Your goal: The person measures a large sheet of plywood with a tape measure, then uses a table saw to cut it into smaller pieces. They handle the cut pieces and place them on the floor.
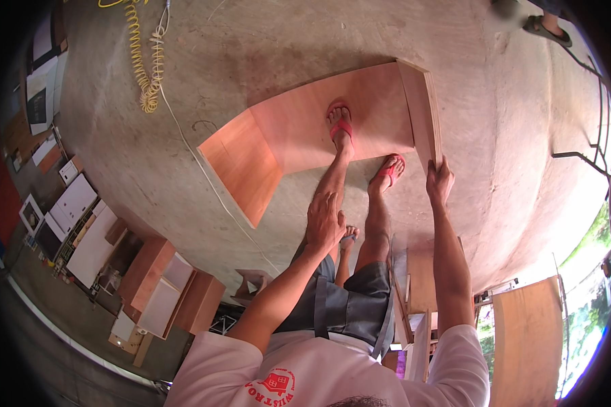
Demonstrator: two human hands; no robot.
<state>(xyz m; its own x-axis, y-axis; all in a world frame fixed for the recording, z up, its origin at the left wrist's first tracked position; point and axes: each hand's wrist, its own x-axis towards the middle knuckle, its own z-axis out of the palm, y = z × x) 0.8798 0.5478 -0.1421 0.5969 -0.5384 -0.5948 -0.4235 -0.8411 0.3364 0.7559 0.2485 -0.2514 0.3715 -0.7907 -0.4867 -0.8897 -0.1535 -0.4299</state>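
A three-sided plywood piece stands on the floor: a broad middle panel, a left side panel and a right side panel, the side panels set at an angle to the middle one. My right hand is closed round the near end of the right side panel. Over my left leg, by the knee, my left hand holds nothing, its fingers loosely stretched. My left foot, in a red flip-flop, rests on the middle panel. The right foot, also in red, stands on the concrete just outside it.
A yellow coiled air hose and a pale cord lie on the concrete floor at left. Wooden cabinets stand lower left. Another person's sandalled foot is at upper right, near black metal bars; another foot shows behind my legs.
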